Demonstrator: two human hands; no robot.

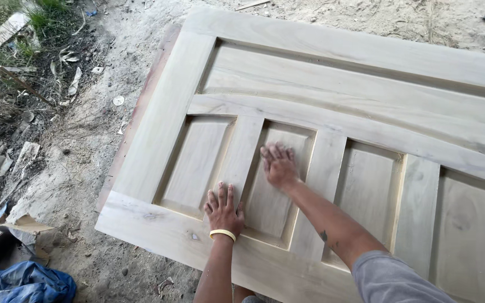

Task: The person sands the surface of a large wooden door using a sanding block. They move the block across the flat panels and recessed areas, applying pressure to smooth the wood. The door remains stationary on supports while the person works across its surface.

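Observation:
A large unfinished pale wooden door [158,134] with several recessed panels lies flat on the sandy ground. My left hand [223,211], with a yellow band on its wrist, rests flat with fingers spread on the upright strip between two lower panels. My right hand [278,164] presses on the recessed panel just to the right; it looks slightly blurred. I cannot tell whether anything lies under its palm.
Sandy ground [85,168] surrounds the door. Wood scraps, dry leaves and grass [7,84] lie at the left. A blue cloth [23,283] and torn cardboard [26,225] sit at the lower left. A reddish board edge [141,95] shows under the door's left side.

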